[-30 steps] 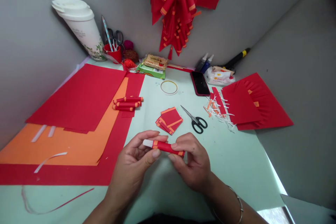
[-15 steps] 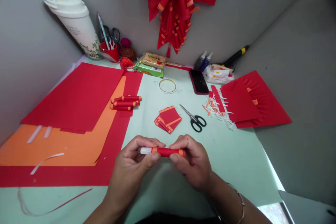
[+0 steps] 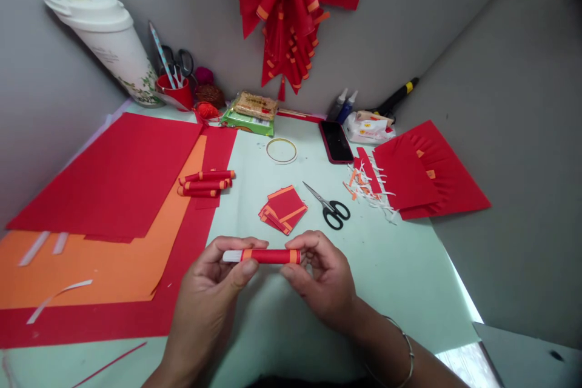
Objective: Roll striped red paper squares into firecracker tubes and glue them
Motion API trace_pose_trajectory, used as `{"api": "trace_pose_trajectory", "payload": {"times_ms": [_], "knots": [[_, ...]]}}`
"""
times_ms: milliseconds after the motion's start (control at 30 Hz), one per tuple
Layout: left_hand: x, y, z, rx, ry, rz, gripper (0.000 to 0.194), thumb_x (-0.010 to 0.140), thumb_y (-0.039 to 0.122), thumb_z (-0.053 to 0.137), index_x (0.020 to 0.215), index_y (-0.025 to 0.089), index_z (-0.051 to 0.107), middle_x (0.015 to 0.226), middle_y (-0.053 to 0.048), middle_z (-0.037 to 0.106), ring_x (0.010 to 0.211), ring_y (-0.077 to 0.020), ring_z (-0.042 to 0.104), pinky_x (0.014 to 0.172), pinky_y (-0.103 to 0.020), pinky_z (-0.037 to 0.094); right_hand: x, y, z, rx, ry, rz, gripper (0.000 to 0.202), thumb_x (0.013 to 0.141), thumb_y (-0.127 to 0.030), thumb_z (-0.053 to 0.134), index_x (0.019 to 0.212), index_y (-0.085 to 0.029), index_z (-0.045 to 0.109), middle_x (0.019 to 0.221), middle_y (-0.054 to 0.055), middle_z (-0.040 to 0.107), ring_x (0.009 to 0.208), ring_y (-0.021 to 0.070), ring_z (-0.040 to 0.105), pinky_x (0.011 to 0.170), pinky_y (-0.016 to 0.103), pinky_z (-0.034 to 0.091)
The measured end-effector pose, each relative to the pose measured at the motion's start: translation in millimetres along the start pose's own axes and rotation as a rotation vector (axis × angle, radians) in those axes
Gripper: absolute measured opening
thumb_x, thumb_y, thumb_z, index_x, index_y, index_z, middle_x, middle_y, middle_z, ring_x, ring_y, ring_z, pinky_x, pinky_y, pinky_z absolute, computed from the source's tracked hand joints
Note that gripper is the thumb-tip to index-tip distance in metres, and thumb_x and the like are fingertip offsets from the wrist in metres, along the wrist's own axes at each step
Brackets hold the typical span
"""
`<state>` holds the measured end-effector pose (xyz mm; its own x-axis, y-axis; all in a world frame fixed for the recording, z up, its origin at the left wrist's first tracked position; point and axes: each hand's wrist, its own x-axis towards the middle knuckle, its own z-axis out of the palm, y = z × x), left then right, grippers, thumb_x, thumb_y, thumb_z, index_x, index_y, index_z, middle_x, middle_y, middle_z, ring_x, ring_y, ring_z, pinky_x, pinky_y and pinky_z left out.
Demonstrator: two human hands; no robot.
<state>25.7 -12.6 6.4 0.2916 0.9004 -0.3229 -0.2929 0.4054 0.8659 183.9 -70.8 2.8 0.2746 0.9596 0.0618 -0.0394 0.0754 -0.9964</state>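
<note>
Levelled out from its slant of a second ago, the red paper roll (image 3: pixel 271 256) lies nearly horizontal at the lower centre of the frame, a white tip (image 3: pixel 232 256) jutting from its left end. Left hand (image 3: pixel 202 294) pinches that end between thumb and fingers; right hand (image 3: pixel 325 282) grasps the other likewise. Just above sit banded red cards (image 3: pixel 287 203), with scissors (image 3: pixel 334 213) beside them toward the right.
</note>
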Motion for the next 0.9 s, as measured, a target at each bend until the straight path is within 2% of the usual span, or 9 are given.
{"api": "trace_pose_trajectory", "payload": {"times_ms": [133, 267, 467, 600, 733, 900], "knots": [[0.1, -0.5, -2.8, 0.015, 0.003, -0.057, 0.030, 0.070, 0.028, 0.090, 0.095, 0.027, 0.074, 0.086, 0.002, 0.079, 0.080, -0.0137, 0.072, 0.075, -0.019, 0.056, 0.7, -2.6, 0.1, 0.023, 0.017, 0.027, 0.018, 0.079, -0.025, 0.073, 0.092, -0.024, 0.060, 0.064, -0.005, 0.053, 0.054, 0.0118, 0.047, 0.052, 0.025, 0.043], [-0.2, 1.4, -4.3, 0.081, 0.012, -0.068, 0.023, 0.067, 0.029, 0.091, 0.084, 0.023, 0.076, 0.088, -0.002, 0.080, 0.082, -0.0171, 0.075, 0.075, -0.020, 0.057, -0.1, -3.0, 0.2, 0.067, -0.039, 0.098, 0.017, 0.082, -0.030, 0.071, 0.089, -0.024, 0.057, 0.062, -0.006, 0.052, 0.052, 0.0112, 0.045, 0.049, 0.025, 0.040], [-5.2, 8.8, 1.7, 0.141, 0.001, -0.091, 0.023, 0.065, 0.033, 0.091, 0.078, 0.022, 0.076, 0.079, -0.003, 0.081, 0.070, -0.0187, 0.075, 0.065, -0.023, 0.059, -6.1, 0.0, -4.6, 0.143, -0.139, 0.107, 0.020, 0.087, -0.035, 0.069, 0.088, -0.024, 0.052, 0.061, -0.007, 0.045, 0.050, 0.0107, 0.036, 0.048, 0.025, 0.031], [-4.4, 7.5, 2.8, 0.173, 0.003, -0.094, 0.023, 0.066, 0.034, 0.091, 0.078, 0.022, 0.075, 0.081, -0.004, 0.081, 0.071, -0.0198, 0.076, 0.066, -0.025, 0.059, -7.1, 8.1, -3.3, 0.258, -0.139, 0.199, 0.027, 0.086, -0.042, 0.071, 0.086, -0.024, 0.051, 0.063, -0.007, 0.047, 0.051, 0.0104, 0.037, 0.049, 0.024, 0.032], [-2.5, 6.2, 4.2, 0.227, 0.062, -0.049, 0.025, 0.068, 0.038, 0.089, 0.080, 0.023, 0.074, 0.083, -0.004, 0.081, 0.079, -0.0197, 0.075, 0.072, -0.024, 0.057, -3.5, 15.8, 0.8, 0.315, -0.125, 0.321, 0.028, 0.086, -0.042, 0.073, 0.092, -0.023, 0.053, 0.059, -0.009, 0.048, 0.050, 0.0097, 0.039, 0.052, 0.023, 0.035], [-3.5, 6.8, 5.8, 0.284, 0.052, -0.069, 0.024, 0.068, 0.039, 0.088, 0.078, 0.023, 0.075, 0.080, -0.003, 0.080, 0.078, -0.0206, 0.074, 0.070, -0.026, 0.056, -2.5, 17.0, 0.6, 0.319, -0.138, 0.355, 0.027, 0.087, -0.042, 0.072, 0.092, -0.022, 0.056, 0.061, -0.008, 0.051, 0.053, 0.0101, 0.042, 0.055, 0.023, 0.037]]}}
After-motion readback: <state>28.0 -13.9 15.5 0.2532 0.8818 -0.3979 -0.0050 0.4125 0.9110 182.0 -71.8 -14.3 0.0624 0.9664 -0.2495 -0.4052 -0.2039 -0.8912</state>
